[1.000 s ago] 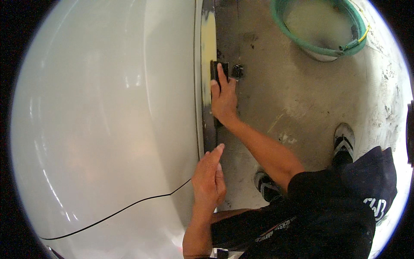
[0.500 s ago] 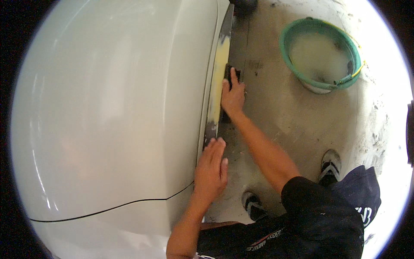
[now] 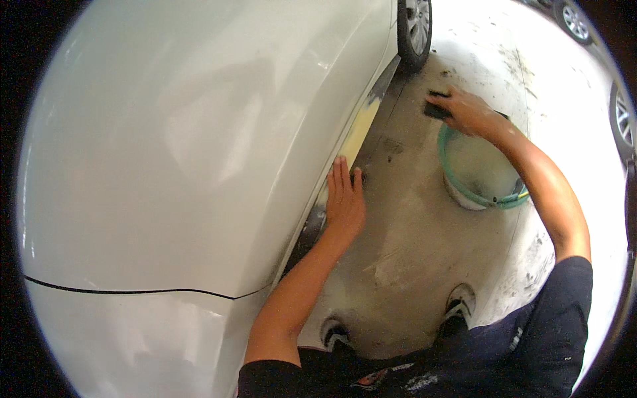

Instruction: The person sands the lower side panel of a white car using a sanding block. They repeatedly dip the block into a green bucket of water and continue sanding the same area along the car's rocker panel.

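Observation:
Along the lower edge of a white car body [image 3: 179,166] runs a sill with a yellow filler patch [image 3: 359,126] and dark grey areas at both ends. My left hand [image 3: 346,202] lies on the sill at the near end of the yellow patch, fingers stretched out and empty. Away from the car, my right hand [image 3: 468,111] grips a black sanding block [image 3: 436,106], which sticks out past the fingers. Beneath that hand and forearm stands a green-rimmed bucket [image 3: 444,159] of cloudy water, its far side partly hidden by my arm.
A car wheel [image 3: 415,33] stands beyond the sill at the top. Two more wheels of other vehicles, one [image 3: 574,23] at the top right and one [image 3: 622,119] at the right edge, are in view. My shoes [image 3: 461,298] are on the stained concrete floor [image 3: 391,265].
My right hand has lifted the sanding block off the sill and swung right, over the bucket. My left hand has slid forward along the sill onto the yellow patch. The view has turned.

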Tool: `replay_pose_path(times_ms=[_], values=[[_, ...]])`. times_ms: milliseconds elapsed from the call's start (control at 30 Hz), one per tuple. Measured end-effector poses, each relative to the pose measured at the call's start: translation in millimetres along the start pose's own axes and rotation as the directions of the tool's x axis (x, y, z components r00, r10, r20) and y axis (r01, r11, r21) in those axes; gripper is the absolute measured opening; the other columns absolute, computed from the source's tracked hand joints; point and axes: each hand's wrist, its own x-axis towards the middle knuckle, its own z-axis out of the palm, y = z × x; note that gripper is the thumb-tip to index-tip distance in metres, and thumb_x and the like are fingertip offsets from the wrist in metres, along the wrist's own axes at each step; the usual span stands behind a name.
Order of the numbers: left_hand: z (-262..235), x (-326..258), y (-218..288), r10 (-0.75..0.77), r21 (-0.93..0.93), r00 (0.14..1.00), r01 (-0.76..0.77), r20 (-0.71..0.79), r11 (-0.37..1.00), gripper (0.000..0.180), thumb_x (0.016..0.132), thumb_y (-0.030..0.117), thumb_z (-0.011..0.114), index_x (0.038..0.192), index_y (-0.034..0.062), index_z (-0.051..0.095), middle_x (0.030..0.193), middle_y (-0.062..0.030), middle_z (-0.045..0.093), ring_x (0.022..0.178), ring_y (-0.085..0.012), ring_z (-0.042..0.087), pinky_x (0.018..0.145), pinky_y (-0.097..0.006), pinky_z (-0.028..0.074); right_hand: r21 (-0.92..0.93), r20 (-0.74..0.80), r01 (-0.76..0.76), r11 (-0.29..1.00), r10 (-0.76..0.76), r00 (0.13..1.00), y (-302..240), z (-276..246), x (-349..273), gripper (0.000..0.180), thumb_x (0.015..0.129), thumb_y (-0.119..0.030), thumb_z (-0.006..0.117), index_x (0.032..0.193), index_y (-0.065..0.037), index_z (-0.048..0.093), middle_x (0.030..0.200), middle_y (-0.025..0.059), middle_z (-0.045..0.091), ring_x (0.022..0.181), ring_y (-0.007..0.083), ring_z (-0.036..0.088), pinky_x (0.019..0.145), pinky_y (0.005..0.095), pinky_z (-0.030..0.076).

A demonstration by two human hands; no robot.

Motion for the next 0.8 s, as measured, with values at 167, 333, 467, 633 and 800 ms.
replay_pose_path(times_ms=[167, 333, 467, 633, 800], values=[[-9, 36, 24, -0.002, -0.089, 1.000, -0.001, -0.030, 0.996, 0.056, 0.086, 0.016, 0.054, 0.136, -0.0058, 0.042, 0.151, -0.0346, 0.010, 0.142, -0.0456, 0.008, 0.114, -0.055, 0.010, -0.083, 0.305, -0.161, 0.983, 0.179, 0.935, 75, 54, -81, 0.057, 0.080, -0.014, 0.065, 0.134, -0.019, 0.049, 0.117, 0.0214, 0.059, 0.105, 0.0391, 0.059, 0.088, 0.0462, 0.049], [-12, 32, 11, 0.026, -0.034, 0.999, -0.024, 0.044, 0.999, 0.056, 0.086, 0.020, 0.055, 0.135, -0.0053, 0.045, 0.151, -0.0337, 0.013, 0.142, -0.0440, 0.011, 0.113, -0.053, 0.015, -0.091, 0.349, -0.288, 0.953, 0.301, 0.887, 86, 133, -106, 0.049, 0.082, -0.017, 0.059, 0.131, -0.017, 0.053, 0.116, 0.0214, 0.061, 0.104, 0.0400, 0.060, 0.088, 0.0470, 0.049], [-27, 6, 17, -0.006, -0.048, 0.995, 0.011, 0.098, 0.999, 0.061, 0.085, 0.025, 0.057, 0.136, -0.0048, 0.044, 0.150, -0.0332, 0.015, 0.142, -0.0433, 0.013, 0.110, -0.052, 0.020, -0.046, 0.421, -0.352, 0.935, 0.338, 0.842, 114, 163, -97, 0.048, 0.083, -0.019, 0.056, 0.131, -0.017, 0.053, 0.113, 0.0240, 0.061, 0.100, 0.0424, 0.061, 0.087, 0.0497, 0.049], [-36, -4, 21, -0.056, 0.041, 0.990, 0.051, 0.129, 0.998, 0.061, 0.088, 0.028, 0.055, 0.139, -0.0026, 0.042, 0.151, -0.0332, 0.013, 0.140, -0.0433, 0.016, 0.107, -0.053, 0.024, 0.155, 0.298, -0.452, 0.878, 0.395, 0.869, 87, 101, -89, 0.045, 0.089, -0.023, 0.056, 0.133, -0.018, 0.052, 0.118, 0.0216, 0.059, 0.106, 0.0393, 0.058, 0.091, 0.0476, 0.047], [-30, 7, 14, -0.115, 0.132, 0.977, 0.092, 0.179, 0.987, 0.060, 0.091, 0.032, 0.051, 0.140, 0.0006, 0.041, 0.152, -0.0324, 0.010, 0.139, -0.0421, 0.019, 0.105, -0.052, 0.027, 0.335, 0.096, -0.315, 0.888, 0.300, 0.949, 16, 43, -80, 0.045, 0.094, -0.026, 0.055, 0.138, -0.022, 0.048, 0.116, 0.0181, 0.057, 0.107, 0.0347, 0.055, 0.094, 0.0424, 0.043]])
